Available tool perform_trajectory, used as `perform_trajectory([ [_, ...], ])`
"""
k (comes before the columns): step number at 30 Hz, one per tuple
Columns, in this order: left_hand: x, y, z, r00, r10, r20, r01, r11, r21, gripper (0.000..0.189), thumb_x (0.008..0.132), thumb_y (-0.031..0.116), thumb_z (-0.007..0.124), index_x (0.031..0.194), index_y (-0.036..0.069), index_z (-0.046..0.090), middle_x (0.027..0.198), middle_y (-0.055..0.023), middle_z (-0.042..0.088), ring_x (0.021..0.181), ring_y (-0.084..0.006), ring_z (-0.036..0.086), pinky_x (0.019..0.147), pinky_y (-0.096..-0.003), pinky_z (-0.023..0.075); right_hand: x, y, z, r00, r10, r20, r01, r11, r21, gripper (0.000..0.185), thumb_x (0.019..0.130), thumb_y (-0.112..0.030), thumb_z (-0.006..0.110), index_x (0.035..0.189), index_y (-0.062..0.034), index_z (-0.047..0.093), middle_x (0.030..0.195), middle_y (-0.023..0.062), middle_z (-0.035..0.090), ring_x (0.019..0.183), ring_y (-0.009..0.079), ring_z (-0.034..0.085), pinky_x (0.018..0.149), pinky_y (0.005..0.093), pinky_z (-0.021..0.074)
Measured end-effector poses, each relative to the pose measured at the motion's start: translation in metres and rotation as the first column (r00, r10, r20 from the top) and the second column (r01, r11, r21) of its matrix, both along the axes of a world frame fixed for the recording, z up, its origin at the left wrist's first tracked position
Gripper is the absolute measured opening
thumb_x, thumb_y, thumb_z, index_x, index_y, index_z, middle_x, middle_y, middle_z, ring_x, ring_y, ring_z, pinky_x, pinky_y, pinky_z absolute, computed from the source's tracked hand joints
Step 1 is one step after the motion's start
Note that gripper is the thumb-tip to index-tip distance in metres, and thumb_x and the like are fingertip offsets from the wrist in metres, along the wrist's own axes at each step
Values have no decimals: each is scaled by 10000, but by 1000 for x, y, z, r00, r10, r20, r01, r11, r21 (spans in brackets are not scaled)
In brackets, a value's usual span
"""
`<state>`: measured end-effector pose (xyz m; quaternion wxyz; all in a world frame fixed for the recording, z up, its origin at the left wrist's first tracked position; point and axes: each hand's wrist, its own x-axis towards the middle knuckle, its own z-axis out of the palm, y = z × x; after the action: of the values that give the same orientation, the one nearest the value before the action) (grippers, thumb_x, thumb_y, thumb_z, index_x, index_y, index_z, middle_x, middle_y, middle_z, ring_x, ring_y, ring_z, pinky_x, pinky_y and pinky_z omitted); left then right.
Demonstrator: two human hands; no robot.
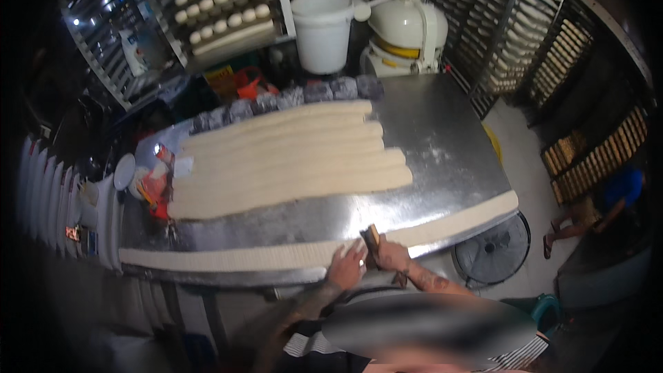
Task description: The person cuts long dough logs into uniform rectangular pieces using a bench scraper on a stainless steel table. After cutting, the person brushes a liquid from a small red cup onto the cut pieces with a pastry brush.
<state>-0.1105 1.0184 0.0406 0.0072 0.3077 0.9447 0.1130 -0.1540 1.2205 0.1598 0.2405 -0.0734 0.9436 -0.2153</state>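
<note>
A long flat strip of dough runs along the near edge of the steel table (pixel 435 119). Its left stretch (pixel 217 259) is cut crosswise into many thin slices, while the right stretch (pixel 461 221) looks smooth and uncut. My right hand (pixel 392 254) grips a broad-bladed knife or dough cutter (pixel 371 242), held across the strip where the two stretches meet. Just left of the blade, my left hand (pixel 346 267) rests on the dough with its fingertips close to the cutter; a ring shows on one finger. Several long dough rolls (pixel 290 160) lie side by side farther back.
Dark wrapped lumps (pixel 290 97) line the table's back edge. Red packaging (pixel 155 189) lies at the left end. A white bucket (pixel 322 33) and a dough mixer (pixel 406 26) stand behind. A floor fan (pixel 491 249) sits below right; a person (pixel 621 189) is beyond, near racks.
</note>
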Motion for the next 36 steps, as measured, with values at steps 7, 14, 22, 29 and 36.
perform_trajectory([
  [7,3,40,18,982,145,121,-161,977,137,773,941,252,753,1624,37,464,1731,-184,395,1619,-277,355,1308,-585,254,-5,37,-43,1000,-5,-7,5,1000,3,519,987,-363,653,1310,18,511,971,299,767,918,503,757,817,593,617],
  [14,3,64,27,971,162,176,-189,971,145,759,994,256,728,1647,30,413,1753,-201,340,1354,-317,635,1307,-593,249,-4,60,-27,999,-35,17,36,999,-36,476,957,-291,658,1272,38,522,991,297,764,950,488,767,873,566,617],
  [22,4,89,21,975,152,163,-172,979,112,716,1015,291,719,1628,28,460,1750,-190,355,1560,-274,428,1301,-581,268,-3,87,-21,983,-79,166,94,992,-87,443,968,-242,645,1267,58,516,992,305,767,995,486,764,889,544,619],
  [29,-3,98,18,973,86,212,-105,991,80,706,1019,305,717,1618,24,473,1752,-171,363,1553,-276,439,1297,-573,283,0,100,-34,990,-114,87,125,984,-127,431,993,-251,644,1254,55,489,947,301,759,922,515,746,852,570,601],
  [36,-7,111,17,976,46,214,-66,994,87,729,1023,332,703,1636,29,447,1762,-214,321,1586,-335,390,1290,-603,278,0,118,-36,993,-94,69,100,991,-92,434,1002,-259,648,1259,53,490,943,296,759,943,520,745,859,577,601],
])
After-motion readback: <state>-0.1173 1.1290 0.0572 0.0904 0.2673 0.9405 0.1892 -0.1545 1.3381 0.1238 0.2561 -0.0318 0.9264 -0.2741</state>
